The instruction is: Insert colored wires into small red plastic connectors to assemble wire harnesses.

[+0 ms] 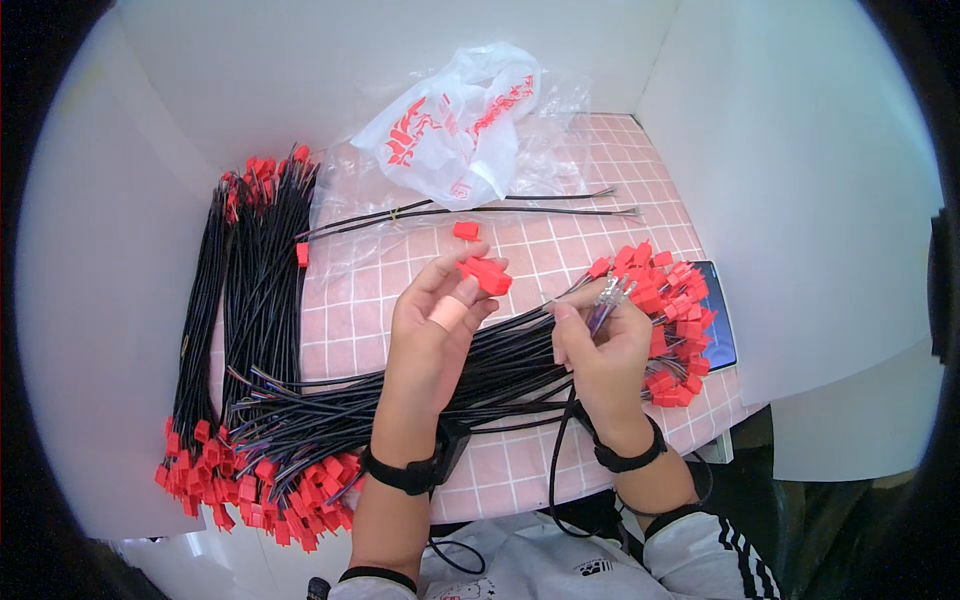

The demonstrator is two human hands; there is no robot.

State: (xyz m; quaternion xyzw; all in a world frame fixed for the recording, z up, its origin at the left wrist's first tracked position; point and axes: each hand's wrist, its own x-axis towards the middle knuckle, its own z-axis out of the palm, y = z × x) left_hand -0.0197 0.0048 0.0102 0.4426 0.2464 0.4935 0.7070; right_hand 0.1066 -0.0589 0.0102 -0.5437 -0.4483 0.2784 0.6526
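My left hand [418,335] is raised above the middle of the table, its thumb and fingers closed on a red plastic connector housing [488,276]. A peach-coloured band [448,313] wraps its thumb. To the right, my right hand [615,350] pinches the end of a black cable, whose thin wires stand up with silvery metal terminals [612,291] at their tips. The housing and the terminals are apart. Under both hands lies a bundle of black cables [500,362], with many red housings [685,325] at its right end.
More black cable bundles [262,290] lie at the left, with red housings hanging over the table's edge. Clear plastic and a white bag [455,130] lie at the back, near two separate cables [480,210]. Loose red housings [466,231] are nearby. A phone [716,315] lies at the right.
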